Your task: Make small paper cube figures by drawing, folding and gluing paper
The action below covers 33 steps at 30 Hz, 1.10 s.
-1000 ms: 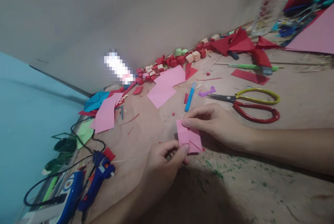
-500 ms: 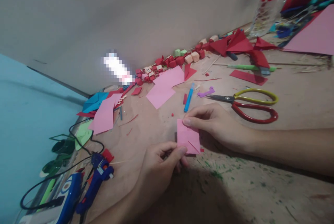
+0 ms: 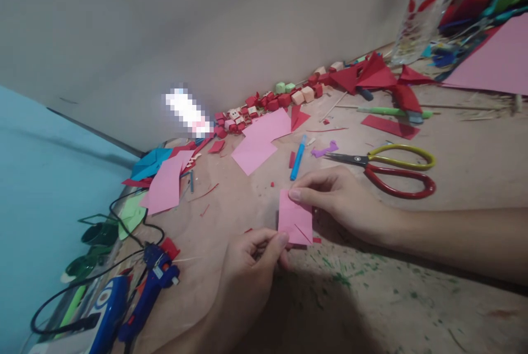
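A small pink paper rectangle [image 3: 297,217] is held between my two hands, a little above the table. It has a dark diagonal line, a slit or a crease, near its lower right corner. My left hand [image 3: 253,271] pinches its lower left corner between thumb and fingers. At the upper edge, the thumb and forefinger of my right hand [image 3: 334,197] are closed on the paper. Just beyond lie a blue pen-like tool [image 3: 298,159] and scissors [image 3: 363,160] with one yellow and one red handle, blades partly apart.
Small folded paper cubes [image 3: 272,102] line the wall. Pink sheets [image 3: 256,153] lie in front. Red paper pieces [image 3: 377,73] and a clear plastic packet [image 3: 421,18] sit at the back right. A blue glue gun [image 3: 150,288] with a black cord is on the left. Green scraps [image 3: 342,278] dot the table.
My left thumb has slid slightly left along the paper's lower corner. Both hands keep their hold, and the view has shifted a little.
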Motion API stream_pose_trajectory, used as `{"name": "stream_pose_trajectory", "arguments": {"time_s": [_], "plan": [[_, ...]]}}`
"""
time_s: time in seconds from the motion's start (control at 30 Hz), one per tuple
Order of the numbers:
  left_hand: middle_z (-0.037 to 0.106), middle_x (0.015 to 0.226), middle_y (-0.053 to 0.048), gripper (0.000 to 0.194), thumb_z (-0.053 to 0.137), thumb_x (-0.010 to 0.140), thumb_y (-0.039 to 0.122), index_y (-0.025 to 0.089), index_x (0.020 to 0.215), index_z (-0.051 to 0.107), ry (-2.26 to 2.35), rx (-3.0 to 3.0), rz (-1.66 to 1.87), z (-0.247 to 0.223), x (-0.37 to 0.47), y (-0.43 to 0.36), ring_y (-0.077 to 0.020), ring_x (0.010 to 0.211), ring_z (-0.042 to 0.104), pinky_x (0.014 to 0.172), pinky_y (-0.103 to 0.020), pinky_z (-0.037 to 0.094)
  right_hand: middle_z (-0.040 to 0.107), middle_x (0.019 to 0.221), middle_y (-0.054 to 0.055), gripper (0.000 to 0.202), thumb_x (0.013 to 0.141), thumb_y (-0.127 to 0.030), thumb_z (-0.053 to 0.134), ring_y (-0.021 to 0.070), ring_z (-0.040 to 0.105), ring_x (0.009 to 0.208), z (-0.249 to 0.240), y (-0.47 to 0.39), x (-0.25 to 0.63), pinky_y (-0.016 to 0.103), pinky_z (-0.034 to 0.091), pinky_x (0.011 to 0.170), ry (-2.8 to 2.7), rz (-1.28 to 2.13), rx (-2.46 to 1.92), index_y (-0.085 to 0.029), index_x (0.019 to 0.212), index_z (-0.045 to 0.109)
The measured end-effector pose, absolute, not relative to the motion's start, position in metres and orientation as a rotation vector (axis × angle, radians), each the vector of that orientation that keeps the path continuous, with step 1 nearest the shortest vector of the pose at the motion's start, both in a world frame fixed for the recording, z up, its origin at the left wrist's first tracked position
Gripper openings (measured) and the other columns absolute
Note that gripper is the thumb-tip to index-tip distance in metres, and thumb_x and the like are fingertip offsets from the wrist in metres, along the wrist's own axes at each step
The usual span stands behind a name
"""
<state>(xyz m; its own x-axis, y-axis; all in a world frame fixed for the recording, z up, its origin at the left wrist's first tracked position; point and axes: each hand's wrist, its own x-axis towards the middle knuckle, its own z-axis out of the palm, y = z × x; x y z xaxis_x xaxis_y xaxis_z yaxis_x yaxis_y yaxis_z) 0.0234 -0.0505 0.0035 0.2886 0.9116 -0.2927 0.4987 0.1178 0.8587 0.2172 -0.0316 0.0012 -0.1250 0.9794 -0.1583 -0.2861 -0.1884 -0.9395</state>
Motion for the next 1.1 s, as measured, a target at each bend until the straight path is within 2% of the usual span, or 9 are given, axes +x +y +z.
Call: {"name": "stream_pose_trajectory", "arguments": {"time_s": [0.1,0.27,0.4,0.6,0.8,0.97,1.1], "plan": [[0.05,0.05,0.003,0.041,0.056,0.091,0.039,0.016,0.057,0.062,1.34,1.56,0.54,0.0006,0.023,-0.0508,-0.0086,0.047,0.038,0.048,-0.023,0.029,0.057,0.06,-0.004,0.022,0.083,-0.027,0.075,0.0073,0.045,0.055,0.001,-0.0295,0.2195,0.022,0.033,0.05,-1.042,1.546,-1.057,-0.014,0.066,0.069],[0.051,0.053,0.001,0.04,0.057,0.092,0.039,0.016,0.06,0.064,1.322,1.65,0.499,-0.0024,0.0205,-0.0504,-0.01,0.049,0.04,0.05,-0.024,0.029,0.067,0.072,0.001,0.015,0.082,-0.028,0.075,0.0125,0.055,0.066,0.0013,-0.0297,0.2225,0.025,0.042,0.061,-1.194,1.616,-1.052,-0.014,0.077,0.074],[0.057,0.058,-0.001,0.036,0.058,0.091,0.042,0.015,0.071,0.07,1.277,1.676,0.449,-0.0039,0.0187,-0.0506,-0.0112,0.051,0.042,0.05,-0.024,0.03,0.066,0.068,0.0,0.019,0.083,-0.031,0.074,0.0128,0.055,0.064,-0.0017,-0.0307,0.2238,0.024,0.041,0.058,-1.372,1.584,-1.051,-0.014,0.074,0.075],[0.057,0.056,-0.001,0.036,0.057,0.092,0.035,0.017,0.062,0.066,1.289,1.799,0.486,-0.0042,0.0208,-0.0501,-0.0125,0.053,0.047,0.052,-0.024,0.032,0.073,0.077,0.002,0.021,0.082,-0.035,0.076,0.0155,0.062,0.073,-0.0061,-0.0285,0.224,0.025,0.046,0.066,-1.526,1.563,-0.978,-0.014,0.08,0.077],[0.057,0.055,-0.001,0.036,0.056,0.092,0.032,0.017,0.06,0.063,1.233,1.92,0.496,-0.0001,0.0216,-0.0498,-0.0128,0.053,0.048,0.053,-0.025,0.033,0.071,0.07,0.004,0.024,0.083,-0.035,0.074,0.0157,0.061,0.068,-0.0065,-0.0286,0.2233,0.025,0.045,0.062,-1.554,1.609,-0.995,-0.012,0.076,0.077],[0.054,0.054,0.0,0.038,0.057,0.092,0.037,0.018,0.059,0.061,1.263,1.808,0.437,0.0,0.0219,-0.0488,-0.0127,0.053,0.047,0.052,-0.025,0.031,0.069,0.07,0.004,0.037,0.086,-0.047,0.07,0.0152,0.057,0.065,-0.0054,-0.0304,0.2238,0.027,0.042,0.062,-1.502,1.648,-1.034,-0.012,0.076,0.077],[0.058,0.057,-0.001,0.036,0.058,0.09,0.038,0.017,0.061,0.063,1.292,1.697,0.462,-0.0022,0.0221,-0.0495,-0.0124,0.054,0.049,0.052,-0.024,0.034,0.066,0.07,0.002,0.042,0.092,-0.053,0.063,0.0153,0.056,0.065,-0.0046,-0.0305,0.2249,0.028,0.043,0.064,-1.465,1.668,-1.014,-0.015,0.076,0.074]]}}
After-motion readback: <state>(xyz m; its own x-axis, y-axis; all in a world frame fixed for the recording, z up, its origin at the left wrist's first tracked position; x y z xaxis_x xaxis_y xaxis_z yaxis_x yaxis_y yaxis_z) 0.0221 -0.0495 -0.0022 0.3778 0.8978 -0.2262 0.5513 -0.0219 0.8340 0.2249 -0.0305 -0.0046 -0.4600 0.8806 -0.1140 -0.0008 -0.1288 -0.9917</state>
